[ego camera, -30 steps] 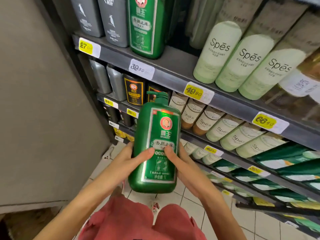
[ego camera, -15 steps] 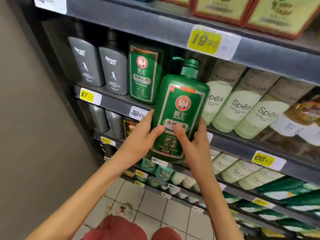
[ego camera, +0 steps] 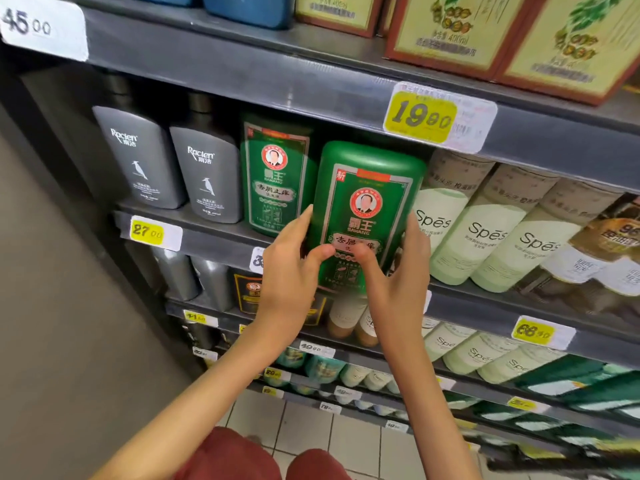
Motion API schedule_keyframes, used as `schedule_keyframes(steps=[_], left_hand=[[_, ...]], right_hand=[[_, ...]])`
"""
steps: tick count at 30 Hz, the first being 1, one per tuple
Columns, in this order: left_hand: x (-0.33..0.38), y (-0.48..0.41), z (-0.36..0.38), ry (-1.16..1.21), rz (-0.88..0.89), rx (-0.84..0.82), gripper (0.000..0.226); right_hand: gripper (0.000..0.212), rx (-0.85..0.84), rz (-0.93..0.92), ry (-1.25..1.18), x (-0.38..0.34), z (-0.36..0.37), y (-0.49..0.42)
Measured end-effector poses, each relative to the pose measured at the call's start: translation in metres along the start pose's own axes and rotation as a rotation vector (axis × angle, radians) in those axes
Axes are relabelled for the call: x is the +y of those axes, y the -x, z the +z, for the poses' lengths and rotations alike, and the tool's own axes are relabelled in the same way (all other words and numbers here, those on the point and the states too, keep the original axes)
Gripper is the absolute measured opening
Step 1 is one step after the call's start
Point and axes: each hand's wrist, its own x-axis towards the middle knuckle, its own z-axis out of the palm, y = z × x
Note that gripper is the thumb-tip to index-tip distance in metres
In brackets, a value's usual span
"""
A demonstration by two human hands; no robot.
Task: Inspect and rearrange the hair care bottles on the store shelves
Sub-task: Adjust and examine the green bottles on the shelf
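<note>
Because it is bound for the gap between its green twin (ego camera: 273, 174) and the Spēs bottles (ego camera: 440, 220), the bottle (ego camera: 367, 206) is held upright, face forward, at the shelf (ego camera: 214, 237) edge; whether its base rests there I cannot tell. Left hand (ego camera: 287, 275) and right hand (ego camera: 398, 285) each grip a side, thumbs (ego camera: 322, 252) pressed on its front, likely to steer it straight in. Half a second ago it was lower and tilted, its pump showing; now it sits higher, with the pump hidden behind the upper shelf (ego camera: 242, 71).
</note>
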Motion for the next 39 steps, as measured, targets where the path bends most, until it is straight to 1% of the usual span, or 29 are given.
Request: schedule_keyframes(steps=[8, 12, 15, 19, 22, 24, 26, 28, 31, 33, 39], left_hand=[[-0.006, -0.010, 0.005, 0.045, 0.032, 0.041, 0.052], [-0.009, -0.014, 0.009, -0.009, 0.082, 0.102, 0.053], [-0.011, -0.017, 0.013, -0.041, 0.101, 0.137, 0.052], [-0.011, -0.023, 0.017, -0.029, 0.079, 0.127, 0.044], [-0.017, -0.017, 0.018, -0.099, 0.132, 0.102, 0.043], [-0.025, -0.010, 0.018, -0.112, 0.108, 0.057, 0.049], [-0.032, -0.004, 0.018, -0.106, -0.003, 0.005, 0.053], [-0.037, -0.001, 0.019, -0.129, -0.076, -0.023, 0.055], [-0.040, -0.003, 0.021, -0.143, -0.078, -0.014, 0.056], [-0.040, -0.004, 0.023, -0.149, -0.071, -0.001, 0.055], [-0.038, -0.007, 0.029, -0.220, 0.010, 0.032, 0.053]], right_hand=[[0.066, 0.074, -0.077, 0.047, 0.004, 0.007, -0.011], [0.065, 0.108, -0.070, 0.037, 0.011, 0.012, -0.011], [0.065, 0.174, -0.079, 0.061, 0.015, 0.018, -0.010], [0.069, 0.264, -0.048, 0.098, 0.014, 0.030, -0.012], [0.072, 0.324, -0.039, 0.109, 0.014, 0.035, -0.010], [0.073, 0.315, -0.031, 0.098, 0.016, 0.034, -0.009], [0.073, 0.276, -0.002, 0.093, 0.020, 0.031, -0.004], [0.071, 0.229, 0.081, 0.083, 0.026, 0.030, 0.008], [0.060, 0.206, 0.194, 0.095, 0.034, 0.029, 0.021], [0.057, 0.216, 0.237, 0.109, 0.037, 0.029, 0.018], [0.054, 0.234, 0.248, 0.157, 0.037, 0.036, 0.006]])
